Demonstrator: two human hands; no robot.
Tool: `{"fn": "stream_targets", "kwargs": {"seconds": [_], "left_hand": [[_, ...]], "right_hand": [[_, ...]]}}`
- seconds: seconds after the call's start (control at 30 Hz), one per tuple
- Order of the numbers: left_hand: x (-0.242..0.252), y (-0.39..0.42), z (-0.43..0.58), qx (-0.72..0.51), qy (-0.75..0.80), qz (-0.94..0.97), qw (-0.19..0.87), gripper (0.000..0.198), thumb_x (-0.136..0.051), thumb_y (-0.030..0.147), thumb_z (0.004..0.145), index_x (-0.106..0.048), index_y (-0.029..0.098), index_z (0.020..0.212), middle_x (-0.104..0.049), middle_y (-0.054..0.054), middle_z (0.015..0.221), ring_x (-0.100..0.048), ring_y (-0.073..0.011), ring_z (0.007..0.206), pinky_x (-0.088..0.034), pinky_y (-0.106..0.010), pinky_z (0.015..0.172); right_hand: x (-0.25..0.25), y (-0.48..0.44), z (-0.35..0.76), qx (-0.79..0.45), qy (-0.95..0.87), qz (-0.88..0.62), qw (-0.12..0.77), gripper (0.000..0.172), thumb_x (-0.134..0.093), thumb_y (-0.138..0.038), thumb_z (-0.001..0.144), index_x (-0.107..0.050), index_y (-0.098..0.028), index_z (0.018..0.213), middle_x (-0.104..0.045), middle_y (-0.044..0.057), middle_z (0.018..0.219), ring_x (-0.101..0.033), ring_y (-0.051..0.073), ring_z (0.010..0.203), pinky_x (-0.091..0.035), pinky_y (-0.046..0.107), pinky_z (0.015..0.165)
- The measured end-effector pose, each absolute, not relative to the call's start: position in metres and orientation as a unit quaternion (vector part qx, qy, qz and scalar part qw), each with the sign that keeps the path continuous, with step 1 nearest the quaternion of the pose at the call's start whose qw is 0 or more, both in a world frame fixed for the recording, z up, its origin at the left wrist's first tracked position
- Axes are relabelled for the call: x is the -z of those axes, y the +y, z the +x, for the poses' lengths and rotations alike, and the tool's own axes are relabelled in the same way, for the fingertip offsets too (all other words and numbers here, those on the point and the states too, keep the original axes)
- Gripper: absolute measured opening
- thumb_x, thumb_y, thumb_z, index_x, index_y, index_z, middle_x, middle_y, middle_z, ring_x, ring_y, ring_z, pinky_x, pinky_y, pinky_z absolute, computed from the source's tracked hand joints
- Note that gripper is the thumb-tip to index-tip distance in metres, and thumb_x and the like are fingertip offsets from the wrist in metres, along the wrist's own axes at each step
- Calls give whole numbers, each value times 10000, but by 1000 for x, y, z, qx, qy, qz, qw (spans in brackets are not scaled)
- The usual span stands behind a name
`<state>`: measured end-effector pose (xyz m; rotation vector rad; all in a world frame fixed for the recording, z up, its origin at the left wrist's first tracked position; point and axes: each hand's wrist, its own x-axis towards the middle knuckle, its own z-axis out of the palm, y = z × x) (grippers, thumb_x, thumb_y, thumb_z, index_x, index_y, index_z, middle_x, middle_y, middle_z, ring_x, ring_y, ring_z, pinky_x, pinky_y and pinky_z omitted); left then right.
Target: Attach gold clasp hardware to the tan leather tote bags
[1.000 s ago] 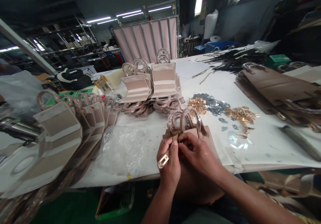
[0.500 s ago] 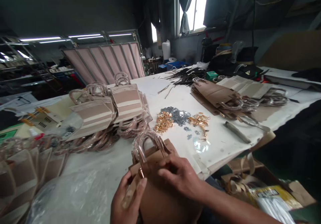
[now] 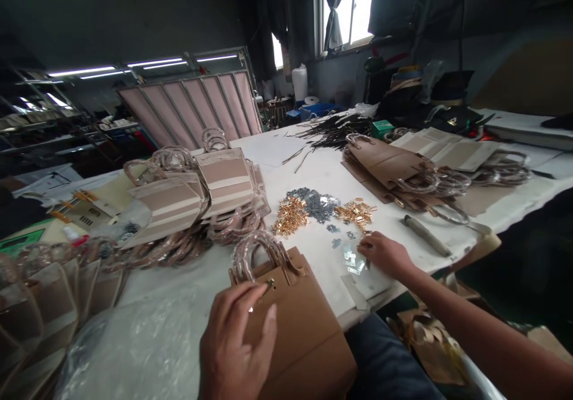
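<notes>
In front of me lies a brown handbag with plastic-wrapped handles. My left hand is over its left side, thumb and fingers apart, beside a small gold metal fitting near the top edge. My right hand is down on the table, right of the loose fittings. Its fingertips are pinched together at the near end of a gold fittings pile; whatever lies between them is hidden. Flat silver plates are just left of that hand.
A second gold pile and grey metal plates lie mid-table. Stacked bag pieces stand at left, brown bags at right. A grey rod-like tool lies near the right edge. Clear plastic covers the near left.
My right hand has left the bag and reached right to the metal fittings. My left hand has loosened from the bag's edge and now lies over its front, where a gold fitting shows.
</notes>
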<state>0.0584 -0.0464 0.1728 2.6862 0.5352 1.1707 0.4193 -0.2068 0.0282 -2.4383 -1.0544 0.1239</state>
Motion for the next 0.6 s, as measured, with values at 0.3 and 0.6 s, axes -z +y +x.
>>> {"fn": "stream_targets", "kwargs": {"seconds": [0.3, 0.6], "left_hand": [[-178, -25, 107, -227, 90, 969, 26, 336, -587, 123, 983, -624, 210, 1305, -633, -76, 1366, -540, -270, 1301, -475, -471, 1117], [-193, 0, 141, -97, 52, 994, -1, 110, -729, 168, 936, -727, 228, 1028, -713, -30, 1180, -544, -277, 1278, -418, -480, 1059]], "right_hand": [[-36, -209, 400, -88, -401, -814, 411, 309, -607, -492, 928, -728, -210, 966, -699, 76, 931, -642, 240, 788, -475, 340, 716], [-41, -193, 317, -150, -485, -697, 506, 287, -605, -449, 1017, -778, -224, 973, -668, 72, 931, -646, 255, 850, -505, 365, 760]]}}
